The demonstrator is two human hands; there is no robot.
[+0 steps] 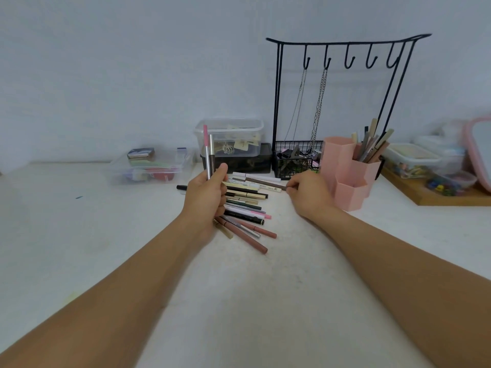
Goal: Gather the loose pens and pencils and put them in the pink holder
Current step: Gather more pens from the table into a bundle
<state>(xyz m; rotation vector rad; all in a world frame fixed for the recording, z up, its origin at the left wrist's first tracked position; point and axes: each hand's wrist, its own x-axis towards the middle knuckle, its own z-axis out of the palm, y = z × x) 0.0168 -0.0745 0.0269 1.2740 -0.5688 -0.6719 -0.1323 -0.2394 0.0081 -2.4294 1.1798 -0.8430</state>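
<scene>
While the left hand [206, 193] grips two upright pens [208, 152] and the right hand [308, 193] pinches a brown pencil [265, 182], dragging it may scatter the pile [244, 208].

Only legible mark: "01" on cream pen [272, 189], printed near its right end, digits turned sideways, just left of right hand [308, 193] fingertips. Faint dark lettering further left along same barrel, too blurred to read. Small print on black pen [244, 217] just right of left hand [206, 193], unreadable. No readable text on two pens [208, 152] gripped upright in left hand. Nothing legible on pink holder [348, 168] right of right hand. Paper tags inside clear tub [229, 136] beyond left hand, any writing too small to make out. Rest of pile: no readable labels.
</scene>
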